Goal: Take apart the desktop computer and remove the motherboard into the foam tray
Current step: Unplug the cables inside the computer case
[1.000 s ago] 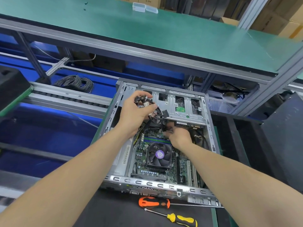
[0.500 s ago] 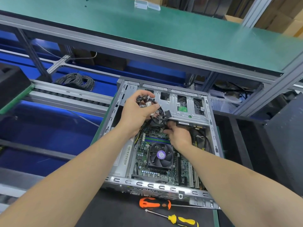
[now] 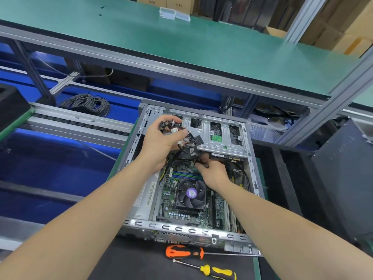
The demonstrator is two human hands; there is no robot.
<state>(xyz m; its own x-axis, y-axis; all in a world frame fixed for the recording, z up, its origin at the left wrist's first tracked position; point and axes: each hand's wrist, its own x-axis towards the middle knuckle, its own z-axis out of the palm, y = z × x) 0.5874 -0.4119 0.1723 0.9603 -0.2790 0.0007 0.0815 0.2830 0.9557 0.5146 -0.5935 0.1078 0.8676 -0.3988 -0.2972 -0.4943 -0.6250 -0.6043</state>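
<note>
Here we are over the open case (image 3: pixel 181 227), which sits on the bench (image 3: pixel 131 259) toward its far edge. The motherboard (image 3: pixel 171 190) lies flat in the case floor, its long axis running from the near rail away toward the drive cage (image 3: pixel 222 136). Our left hand (image 3: pixel 161 142) is up above the case's far-left corner, fingers curled round a cable bundle (image 3: pixel 186 138) and lifting it off the board. Our right hand (image 3: pixel 214 172) is the low one, down at the board's far edge just in front of the cage, with its fingers bent round a black lead (image 3: pixel 198 163). We cannot make out the plug itself. So the board sits below and nearer us than both hands, and the right hand is the closer of the two, touching down just beyond the fan (image 3: pixel 190 194). We judge the next pull goes straight up from that far edge, while the left hand holds the bundle clear. The orange screwdriver (image 3: pixel 181 252) and yellow screwdriver (image 3: pixel 218 271) lie at the bench's near edge, in front of the case.
</note>
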